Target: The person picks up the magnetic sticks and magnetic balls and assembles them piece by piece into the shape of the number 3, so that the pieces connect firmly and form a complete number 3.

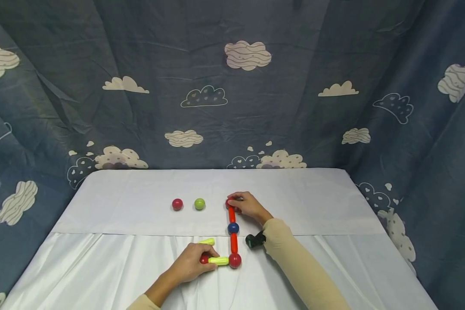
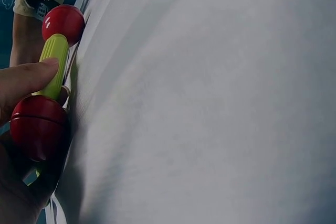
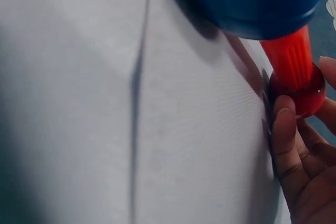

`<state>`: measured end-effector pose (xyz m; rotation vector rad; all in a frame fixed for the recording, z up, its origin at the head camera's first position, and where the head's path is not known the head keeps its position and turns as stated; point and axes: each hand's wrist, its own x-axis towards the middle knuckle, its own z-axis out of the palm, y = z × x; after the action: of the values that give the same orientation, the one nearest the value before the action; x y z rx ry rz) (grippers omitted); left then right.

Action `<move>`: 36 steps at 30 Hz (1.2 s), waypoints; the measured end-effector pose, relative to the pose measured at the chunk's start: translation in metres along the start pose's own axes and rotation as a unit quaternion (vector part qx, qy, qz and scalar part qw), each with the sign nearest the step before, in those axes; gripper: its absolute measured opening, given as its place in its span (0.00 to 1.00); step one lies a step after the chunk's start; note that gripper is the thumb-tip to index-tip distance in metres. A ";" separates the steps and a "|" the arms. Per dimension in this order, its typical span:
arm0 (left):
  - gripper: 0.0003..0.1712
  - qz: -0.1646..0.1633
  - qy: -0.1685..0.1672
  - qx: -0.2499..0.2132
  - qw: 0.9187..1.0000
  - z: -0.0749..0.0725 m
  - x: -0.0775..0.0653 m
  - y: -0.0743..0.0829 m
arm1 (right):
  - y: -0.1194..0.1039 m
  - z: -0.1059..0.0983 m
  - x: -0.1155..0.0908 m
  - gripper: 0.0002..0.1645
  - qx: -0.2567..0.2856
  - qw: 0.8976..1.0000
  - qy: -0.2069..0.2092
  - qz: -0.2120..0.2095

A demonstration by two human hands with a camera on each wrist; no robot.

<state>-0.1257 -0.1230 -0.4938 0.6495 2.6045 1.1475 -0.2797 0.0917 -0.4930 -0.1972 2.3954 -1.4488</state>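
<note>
Balls and rods joined in a line lie on the white cloth. At the far end my right hand (image 1: 249, 205) grips a red ball (image 3: 310, 95) between thumb and fingers. A red rod (image 3: 291, 59) runs from it to a blue ball (image 1: 233, 228), then another red rod (image 1: 234, 243) reaches a near red ball (image 1: 234, 260). From that ball a yellow-green rod (image 1: 221, 261) extends left. My left hand (image 1: 191, 262) pinches this rod close to its left-end red ball (image 2: 39, 127), which the fingers partly cover. Beyond those fingers shows a second yellow-green rod (image 1: 207, 242), its near end hidden.
A loose red ball (image 1: 177, 204) and a green ball (image 1: 199, 204) sit farther back, left of the line. A black wrist camera (image 1: 255, 240) hangs under the right sleeve, beside the line. Behind the white-covered table (image 1: 131, 193) hangs a dark cloud-patterned curtain (image 1: 155, 112).
</note>
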 end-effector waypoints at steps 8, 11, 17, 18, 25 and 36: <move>0.09 -0.002 -0.002 0.000 1.000 0.001 0.001 0.000 | -0.001 -0.005 -0.001 0.19 -0.010 1.000 -0.003 0.006; 0.09 -0.003 -0.004 -0.001 1.000 0.001 0.001 0.000 | -0.001 -0.011 -0.003 0.20 -0.017 1.000 0.002 0.008; 0.09 -0.003 -0.005 -0.001 1.000 0.000 0.000 0.001 | 0.000 -0.030 -0.013 0.21 -0.037 0.999 0.022 -0.004; 0.09 -0.003 -0.006 -0.001 1.000 0.000 0.000 0.001 | 0.001 -0.034 -0.015 0.21 -0.042 0.999 0.025 -0.001; 0.10 -0.002 -0.004 0.000 1.000 -0.001 -0.002 0.003 | 0.011 -0.049 -0.028 0.21 -0.077 0.996 0.040 0.024; 0.10 0.005 0.004 0.004 1.000 0.000 -0.002 0.002 | 0.026 -0.063 -0.053 0.22 -0.132 0.988 0.048 0.060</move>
<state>-0.1230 -0.1229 -0.4927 0.6627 2.6169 1.1453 -0.2506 0.1716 -0.4780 -0.0453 2.6248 -1.1086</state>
